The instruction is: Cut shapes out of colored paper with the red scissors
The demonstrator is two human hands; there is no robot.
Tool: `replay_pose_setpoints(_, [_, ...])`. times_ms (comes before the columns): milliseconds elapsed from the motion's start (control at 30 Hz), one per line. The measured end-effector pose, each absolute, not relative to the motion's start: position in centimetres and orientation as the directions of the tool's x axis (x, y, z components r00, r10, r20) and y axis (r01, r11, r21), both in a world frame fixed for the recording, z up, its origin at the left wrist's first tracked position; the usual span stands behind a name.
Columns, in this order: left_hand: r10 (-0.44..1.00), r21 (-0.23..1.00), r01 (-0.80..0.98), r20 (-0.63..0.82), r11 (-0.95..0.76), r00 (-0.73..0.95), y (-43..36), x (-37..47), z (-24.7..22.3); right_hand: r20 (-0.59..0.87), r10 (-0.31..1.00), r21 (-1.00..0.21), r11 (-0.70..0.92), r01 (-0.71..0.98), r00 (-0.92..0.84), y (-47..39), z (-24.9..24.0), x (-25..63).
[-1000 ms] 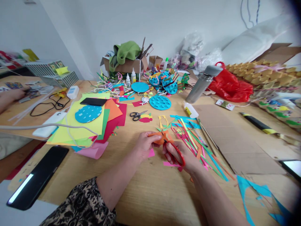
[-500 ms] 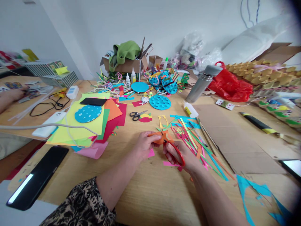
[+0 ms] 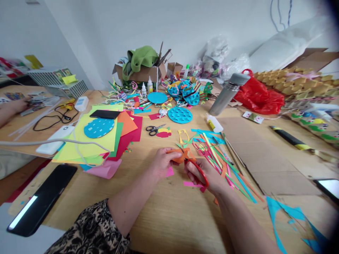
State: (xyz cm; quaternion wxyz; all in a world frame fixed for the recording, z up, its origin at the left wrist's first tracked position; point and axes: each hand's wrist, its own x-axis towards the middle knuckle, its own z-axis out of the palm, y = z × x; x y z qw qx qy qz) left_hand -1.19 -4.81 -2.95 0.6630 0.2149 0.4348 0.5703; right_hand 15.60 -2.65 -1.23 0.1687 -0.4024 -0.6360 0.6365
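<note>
My left hand (image 3: 164, 162) pinches a small piece of orange paper (image 3: 188, 154) over the middle of the wooden table. The red-handled scissors (image 3: 200, 173) are in my right hand (image 3: 202, 173), with their blades at the orange paper. Pink scraps (image 3: 170, 171) lie just under my hands. Beyond them are a yellow paper cutout (image 3: 183, 136), black scissors (image 3: 153, 130) and a red and yellow paper shape (image 3: 164, 133). Thin coloured paper strips (image 3: 215, 151) spread to the right of my right hand.
Coloured sheets (image 3: 76, 148) with a phone (image 3: 105, 114) on top lie left. A steel bottle (image 3: 225, 97), glue bottle (image 3: 215, 124) and cardboard sheet (image 3: 254, 155) stand or lie right. Craft pieces and a box (image 3: 140, 76) are behind. Another person's hand (image 3: 22, 104) is far left.
The scissor blades and the orange paper have shifted very slightly against each other. Both hands keep nearly the same place and hold.
</note>
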Motion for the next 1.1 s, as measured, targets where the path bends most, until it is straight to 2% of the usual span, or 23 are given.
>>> replay_pose_setpoints(1100, [0.943, 0.789, -0.566, -0.327, 0.239, -0.058, -4.68, -1.18, -3.19, -0.308, 0.725, -0.946, -0.163, 0.281, -0.616, -2.71, -0.98, 15.14])
